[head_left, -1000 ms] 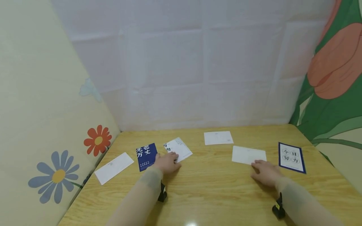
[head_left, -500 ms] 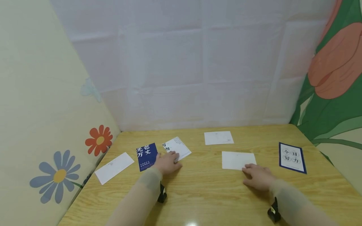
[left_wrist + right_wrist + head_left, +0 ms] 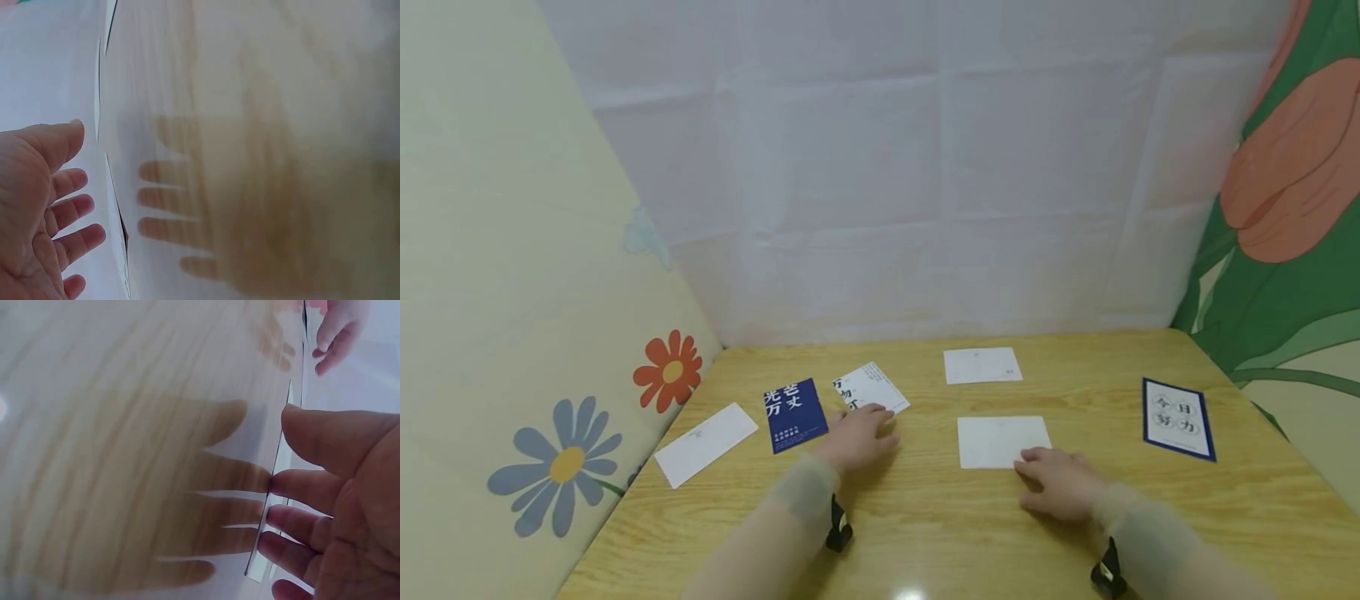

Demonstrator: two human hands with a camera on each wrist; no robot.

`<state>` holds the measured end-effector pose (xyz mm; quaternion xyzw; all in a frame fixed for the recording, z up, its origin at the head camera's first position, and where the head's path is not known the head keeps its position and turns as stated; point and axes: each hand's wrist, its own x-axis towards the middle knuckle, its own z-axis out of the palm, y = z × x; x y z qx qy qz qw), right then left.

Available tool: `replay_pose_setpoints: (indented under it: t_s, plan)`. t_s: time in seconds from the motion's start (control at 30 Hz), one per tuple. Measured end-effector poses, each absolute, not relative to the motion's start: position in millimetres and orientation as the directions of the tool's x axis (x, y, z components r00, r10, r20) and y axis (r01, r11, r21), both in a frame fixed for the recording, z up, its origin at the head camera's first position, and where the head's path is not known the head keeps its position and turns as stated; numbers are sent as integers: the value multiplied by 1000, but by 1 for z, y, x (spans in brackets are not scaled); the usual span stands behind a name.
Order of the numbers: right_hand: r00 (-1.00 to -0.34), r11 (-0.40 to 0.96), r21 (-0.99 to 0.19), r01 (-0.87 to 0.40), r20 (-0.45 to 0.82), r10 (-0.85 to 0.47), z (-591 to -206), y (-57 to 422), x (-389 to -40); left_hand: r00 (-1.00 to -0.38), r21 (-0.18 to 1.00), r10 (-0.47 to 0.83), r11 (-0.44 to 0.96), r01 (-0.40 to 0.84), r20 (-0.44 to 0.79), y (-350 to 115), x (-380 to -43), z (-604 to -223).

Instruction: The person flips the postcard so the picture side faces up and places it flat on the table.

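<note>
The left hand (image 3: 857, 439), relaxed, holds nothing, while the right hand (image 3: 1062, 485), fingers outstretched, should press the nearest white card (image 3: 1000, 442) lightly at its four-o'clock corner.

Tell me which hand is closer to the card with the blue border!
The right hand: it's left of the blue-bordered card, and the left hand is much farther left.
</note>
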<state>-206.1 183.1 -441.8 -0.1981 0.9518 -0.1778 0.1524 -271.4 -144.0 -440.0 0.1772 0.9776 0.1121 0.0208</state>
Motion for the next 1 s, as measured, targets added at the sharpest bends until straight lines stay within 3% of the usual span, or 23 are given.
replay_pose_setpoints:
  t_s: [0.43, 0.7, 1.0]
  plan:
    - [-852, 847, -358, -393, -206, -482, -445, 165, -194, -936, 263, 351, 904, 338, -4, -127, -254, -440]
    - [-846, 853, -362, -375, -241, -475, -440, 155, -185, -929, 347, 368, 875, 338, -22, -113, -248, -444]
    - [-822, 834, -344, -432, -230, -521, -439, 147, -174, -933, 326, 361, 883, 339, -7, -103, -247, -452]
